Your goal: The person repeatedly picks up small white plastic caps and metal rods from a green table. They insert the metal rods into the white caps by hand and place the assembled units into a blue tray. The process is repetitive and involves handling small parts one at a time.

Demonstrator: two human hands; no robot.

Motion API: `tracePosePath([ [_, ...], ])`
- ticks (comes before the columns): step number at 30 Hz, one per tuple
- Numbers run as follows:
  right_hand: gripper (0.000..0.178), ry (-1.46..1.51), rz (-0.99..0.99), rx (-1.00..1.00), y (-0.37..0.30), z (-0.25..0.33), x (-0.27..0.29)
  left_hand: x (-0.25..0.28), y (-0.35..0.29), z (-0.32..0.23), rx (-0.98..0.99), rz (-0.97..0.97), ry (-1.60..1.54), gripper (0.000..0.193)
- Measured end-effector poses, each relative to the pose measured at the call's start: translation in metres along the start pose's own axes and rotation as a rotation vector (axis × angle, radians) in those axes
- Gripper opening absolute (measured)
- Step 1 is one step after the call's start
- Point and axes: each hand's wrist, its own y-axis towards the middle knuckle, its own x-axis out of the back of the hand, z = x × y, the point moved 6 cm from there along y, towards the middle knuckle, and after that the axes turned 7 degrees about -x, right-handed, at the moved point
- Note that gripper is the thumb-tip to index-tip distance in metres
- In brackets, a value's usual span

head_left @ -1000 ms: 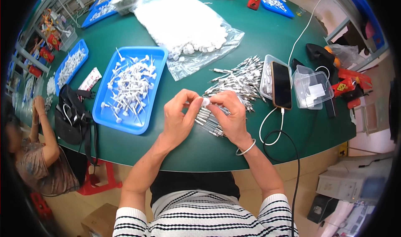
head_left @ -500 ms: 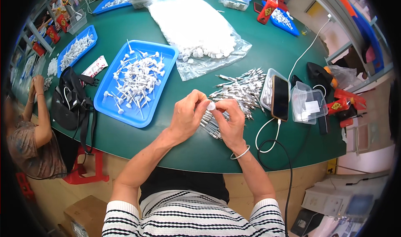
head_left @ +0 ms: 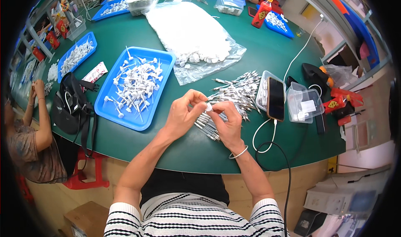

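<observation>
Over the near middle of the table, my left hand (head_left: 180, 117) and my right hand (head_left: 229, 123) meet fingertip to fingertip. Between them they pinch a small white round cap (head_left: 209, 107); whether a metal pin is joined to it is hidden by my fingers. Just beyond and beneath my hands lies a loose heap of thin silvery metal pins (head_left: 238, 90). More pins lie side by side below my fingers. Left of my hands, a blue tray (head_left: 166, 76) holds many white-capped pins (head_left: 140, 84) in a jumble.
A clear plastic bag (head_left: 192, 72) of white caps spreads beyond my hands. A phone (head_left: 275, 99) with a cable rests on a clear box to the right, beside another clear box (head_left: 301, 105). A black bag (head_left: 69, 107) and another person (head_left: 35, 145) are at left; a red bottle (head_left: 262, 13) stands far right.
My hands keep the same pinch on the white cap, with only slight finger shifts. The whole view has tilted a little, and a person's arm shows more at the far edge.
</observation>
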Motion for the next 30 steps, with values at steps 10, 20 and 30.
tracePosePath([
  [10, 0.018, 0.050, 0.027, -0.010, 0.000, -0.001, 0.002, -0.005, -0.001, 0.005, 0.147, 0.122, -0.281, 0.023],
  [20, 0.019, 0.172, 0.076, -0.101, -0.002, -0.010, -0.001, -0.006, -0.001, 0.010, 0.191, 0.168, -0.378, 0.026],
  [30, 0.014, 0.152, -0.028, -0.136, 0.014, -0.013, 0.022, 0.055, 0.004, -0.017, 0.023, -0.181, 0.139, 0.020],
])
